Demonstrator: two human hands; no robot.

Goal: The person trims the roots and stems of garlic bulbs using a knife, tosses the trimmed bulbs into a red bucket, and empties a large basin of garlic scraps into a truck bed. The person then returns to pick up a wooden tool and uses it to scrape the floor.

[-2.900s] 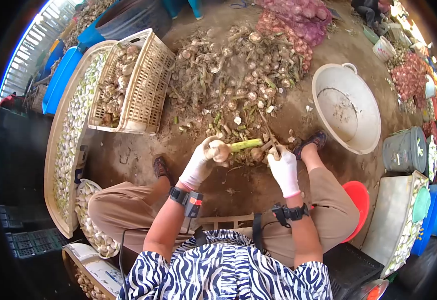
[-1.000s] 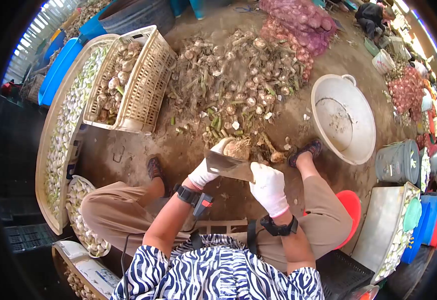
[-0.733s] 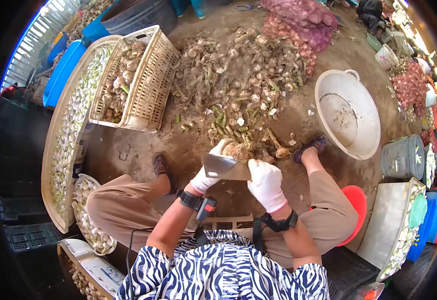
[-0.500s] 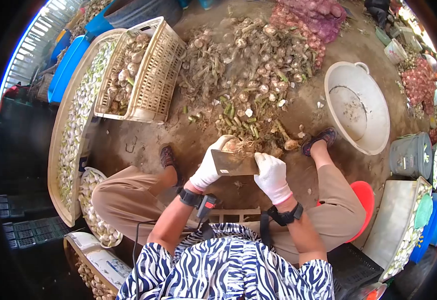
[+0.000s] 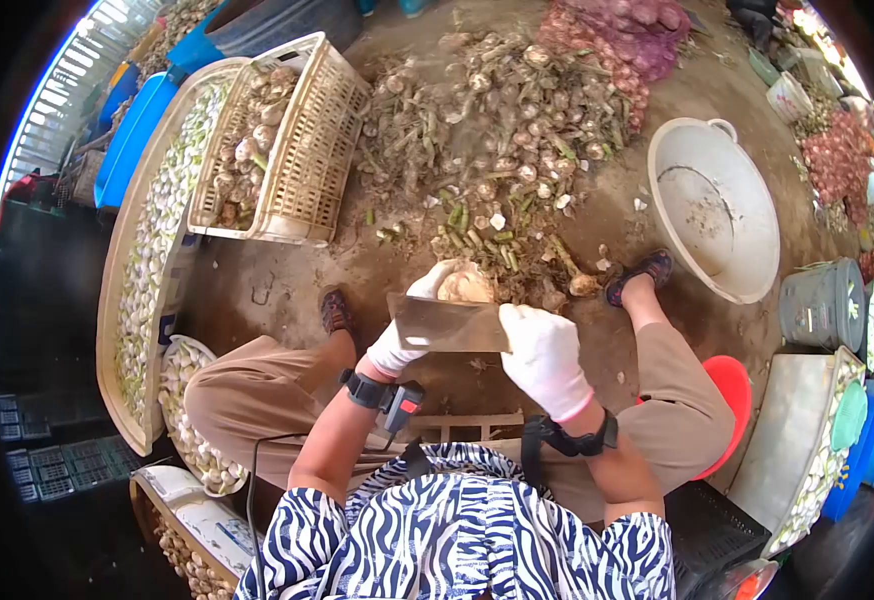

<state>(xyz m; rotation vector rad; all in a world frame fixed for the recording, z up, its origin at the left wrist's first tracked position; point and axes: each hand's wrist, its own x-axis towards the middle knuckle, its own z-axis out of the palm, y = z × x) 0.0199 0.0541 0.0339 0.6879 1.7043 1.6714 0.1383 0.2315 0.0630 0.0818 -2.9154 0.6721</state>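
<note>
My left hand, in a white glove, is closed around a garlic bulb whose pale cut face shows above the blade. My right hand, also gloved in white, grips a broad flat knife at its right end; its handle is hidden in the fist. The blade lies crosswise in front of the left palm, just below the bulb. Beyond the hands, cut green stems are scattered on the ground before a heap of untrimmed garlic.
A cream plastic crate of garlic stands at left, beside a long tray of peeled-looking white garlic. A large white basin sits tilted at right. Pink mesh sacks lie behind the heap. A grey bucket stands far right.
The bulb's hanging roots are gone from view and a pale trimmed face shows. The knife has shifted slightly left, and my right hand has turned and come a little closer.
</note>
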